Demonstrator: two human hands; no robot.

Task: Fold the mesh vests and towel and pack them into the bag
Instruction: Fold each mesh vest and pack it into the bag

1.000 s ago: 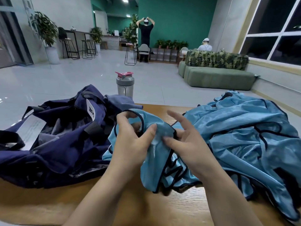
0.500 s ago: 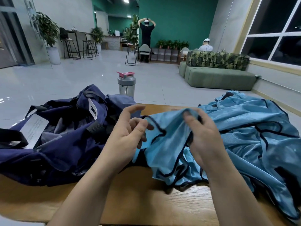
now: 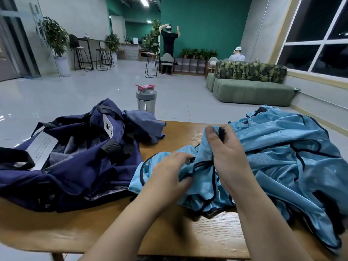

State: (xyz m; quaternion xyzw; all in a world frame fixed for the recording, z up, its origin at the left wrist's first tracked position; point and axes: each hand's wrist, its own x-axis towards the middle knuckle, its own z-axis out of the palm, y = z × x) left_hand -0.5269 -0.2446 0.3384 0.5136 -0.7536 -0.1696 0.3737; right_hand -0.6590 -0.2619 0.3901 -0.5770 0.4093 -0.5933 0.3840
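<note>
Now sorting a vest out for folding.
Both hands (image 3: 197,166) clamp the vest (image 3: 203,185), right hand (image 3: 228,157) lifting its edge to find shape.

Wooden table (image 3: 169,230) carries navy bag (image 3: 79,166) at left, blue towel (image 3: 145,125) and shaker bottle (image 3: 146,98) behind the bag, mesh vests (image 3: 282,166) right of it.

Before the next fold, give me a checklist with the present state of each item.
1. Right hand grips the light blue mesh vest by its black trim: ok.
2. Left hand grips the same vest: ok.
3. Vest separate from the blue vest pile: cannot tell.
4. Vest laid flat: not ok, bunched.
5. Navy duffel bag open: ok.
6. Wooden table bare in front: ok.
</note>
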